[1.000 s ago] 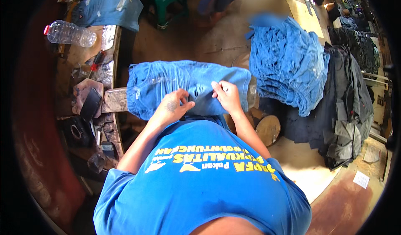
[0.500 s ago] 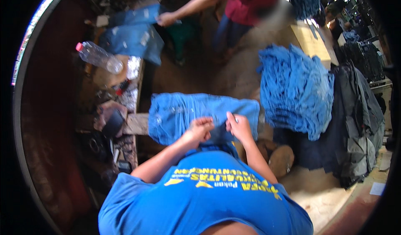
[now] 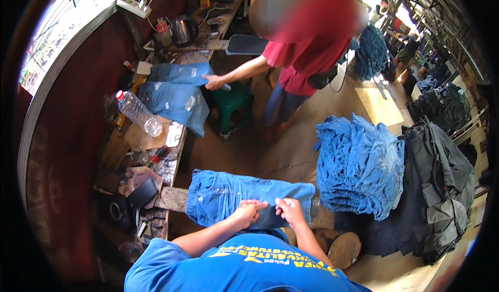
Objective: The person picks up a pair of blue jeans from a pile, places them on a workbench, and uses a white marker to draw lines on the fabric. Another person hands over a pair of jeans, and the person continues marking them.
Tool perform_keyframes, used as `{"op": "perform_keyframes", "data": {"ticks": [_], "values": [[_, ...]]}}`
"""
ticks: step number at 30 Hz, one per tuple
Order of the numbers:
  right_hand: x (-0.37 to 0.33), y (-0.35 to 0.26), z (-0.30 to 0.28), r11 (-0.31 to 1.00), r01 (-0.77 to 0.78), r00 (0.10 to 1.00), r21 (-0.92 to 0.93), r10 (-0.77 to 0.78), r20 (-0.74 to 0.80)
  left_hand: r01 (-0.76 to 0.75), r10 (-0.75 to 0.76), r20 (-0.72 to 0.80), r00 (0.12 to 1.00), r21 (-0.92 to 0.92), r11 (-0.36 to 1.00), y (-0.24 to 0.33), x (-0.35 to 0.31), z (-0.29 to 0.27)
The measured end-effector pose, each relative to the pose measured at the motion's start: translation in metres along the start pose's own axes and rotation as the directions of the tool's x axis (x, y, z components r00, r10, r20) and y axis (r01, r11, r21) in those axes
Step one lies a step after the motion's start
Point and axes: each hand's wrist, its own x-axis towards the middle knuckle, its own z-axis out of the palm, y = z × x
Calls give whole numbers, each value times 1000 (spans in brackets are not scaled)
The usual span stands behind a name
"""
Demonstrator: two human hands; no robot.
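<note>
A folded pair of blue denim shorts (image 3: 221, 190) with an elastic waist lies across a wooden board (image 3: 173, 199) in front of me. Over its near right part, my left hand (image 3: 249, 213) is closed with thumb and index finger pressed together, pointing right. My right hand (image 3: 291, 212) is closed just beside it, a small gap between the two. Whatever the fingertips pinch is too small to make out.
At left, a workbench holds a clear plastic bottle (image 3: 139, 114), a dark box-shaped object (image 3: 142, 193) and more denim (image 3: 176, 102), touched by a person in red (image 3: 306, 66). A green stool (image 3: 231, 107) stands nearby. Right are stacked blue denim (image 3: 358, 167) and dark garments (image 3: 439, 172).
My view has tilted up, so the shorts and my hands sit lower in the picture. Both hands stay closed close together over the shorts. The person in red still touches the denim.
</note>
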Motion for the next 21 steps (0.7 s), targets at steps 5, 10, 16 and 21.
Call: {"op": "perform_keyframes", "data": {"ticks": [5, 10, 16, 21], "values": [[1, -6, -6, 998, -64, 997, -9, 64, 39, 28, -22, 69, 997, -90, 996, -3, 7, -6], [2, -7, -18, 948, -301, 946, -100, 310, 90, 105, -88, 102, 991, -184, 977, -6, 19, -8], [9, 6, -12, 986, -168, 986, -9, 168, 2, 6, 9, 80, 997, -176, 984, -9, 4, -13], [6, 6, -12, 990, -139, 990, 9, 138, 32, 98, -83, 101, 991, -162, 982, -5, 1, -19]]}}
